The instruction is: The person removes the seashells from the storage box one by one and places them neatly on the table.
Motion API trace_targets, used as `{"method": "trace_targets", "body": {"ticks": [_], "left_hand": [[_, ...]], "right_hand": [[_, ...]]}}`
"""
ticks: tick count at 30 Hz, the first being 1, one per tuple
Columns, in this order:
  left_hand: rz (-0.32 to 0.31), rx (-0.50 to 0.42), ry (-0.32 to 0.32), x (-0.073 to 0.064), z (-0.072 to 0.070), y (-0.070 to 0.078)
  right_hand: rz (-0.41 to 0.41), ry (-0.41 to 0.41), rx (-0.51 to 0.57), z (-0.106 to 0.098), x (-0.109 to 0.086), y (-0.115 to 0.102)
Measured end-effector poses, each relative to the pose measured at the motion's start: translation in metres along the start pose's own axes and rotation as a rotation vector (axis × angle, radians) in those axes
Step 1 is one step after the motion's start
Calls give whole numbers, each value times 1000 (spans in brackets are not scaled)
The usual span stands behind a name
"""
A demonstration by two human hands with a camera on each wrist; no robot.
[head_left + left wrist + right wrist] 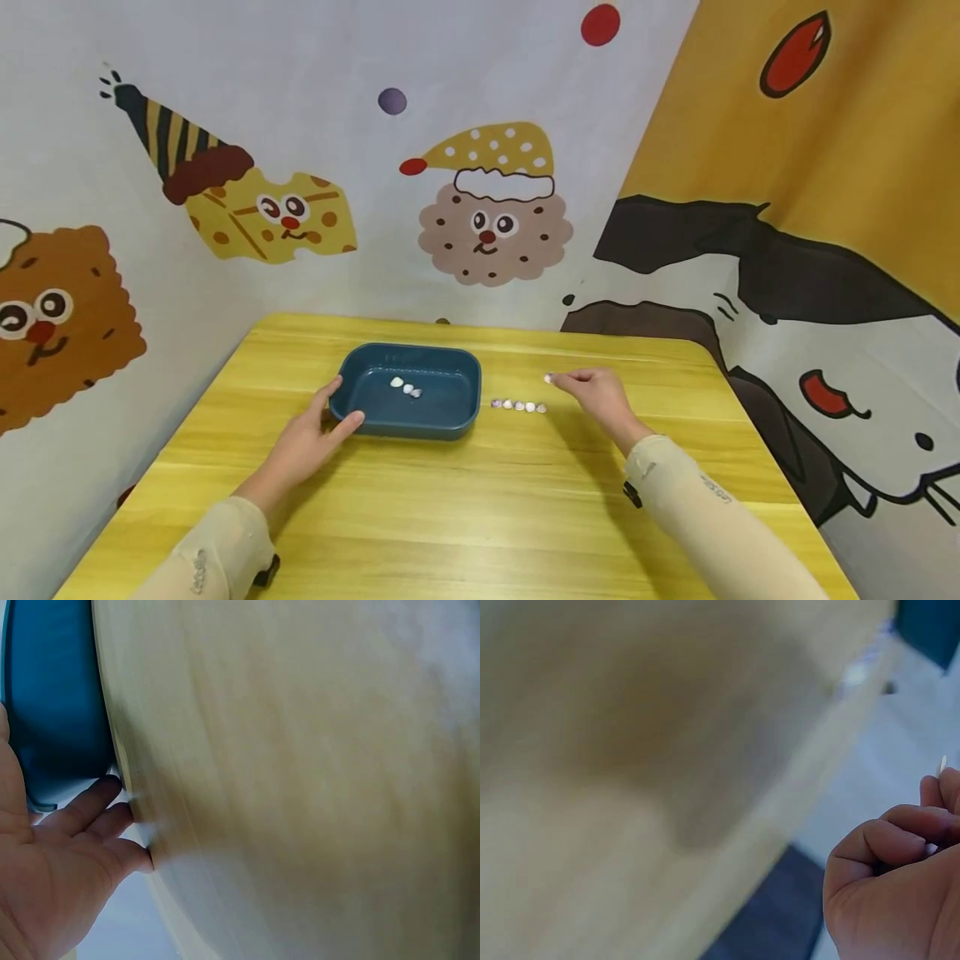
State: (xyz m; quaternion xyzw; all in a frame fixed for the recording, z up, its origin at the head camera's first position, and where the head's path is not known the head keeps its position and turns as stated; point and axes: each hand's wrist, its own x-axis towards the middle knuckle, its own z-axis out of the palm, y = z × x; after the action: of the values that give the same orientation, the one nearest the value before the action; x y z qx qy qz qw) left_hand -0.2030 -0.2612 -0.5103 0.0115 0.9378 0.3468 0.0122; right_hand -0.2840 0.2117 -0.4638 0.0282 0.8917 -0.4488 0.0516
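Observation:
A dark blue rectangular tray stands on the table, with three small whitish pieces on its floor. My left hand holds its near left corner, the thumb at the front rim and the fingers along the left side. To the tray's right, several small round white and purplish pieces lie in a row. Just above the row's right end, my right hand pinches one small flat whitish piece between thumb and fingertips. The right wrist view shows its thin pale edge; the other fingers are curled.
The yellow wood-grain table reaches back to a wall cloth printed with cartoon figures. Another part of the printed cloth hangs along the right side. Both sleeves carry dark wrist straps.

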Motion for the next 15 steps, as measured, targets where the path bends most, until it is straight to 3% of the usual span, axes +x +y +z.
{"method": "trace_targets", "body": {"ticks": [3,6,15], "left_hand": [[-5,3,-3,-2,-1,-1],[-7,5,-3,-3,-2,-1],[2,14,4,-1,0,0]], "right_hand": [[62,14,-20,-8,-1,24],[72,37,-51,-8,-2,38],[59,29,-166,10,0,44]]}}
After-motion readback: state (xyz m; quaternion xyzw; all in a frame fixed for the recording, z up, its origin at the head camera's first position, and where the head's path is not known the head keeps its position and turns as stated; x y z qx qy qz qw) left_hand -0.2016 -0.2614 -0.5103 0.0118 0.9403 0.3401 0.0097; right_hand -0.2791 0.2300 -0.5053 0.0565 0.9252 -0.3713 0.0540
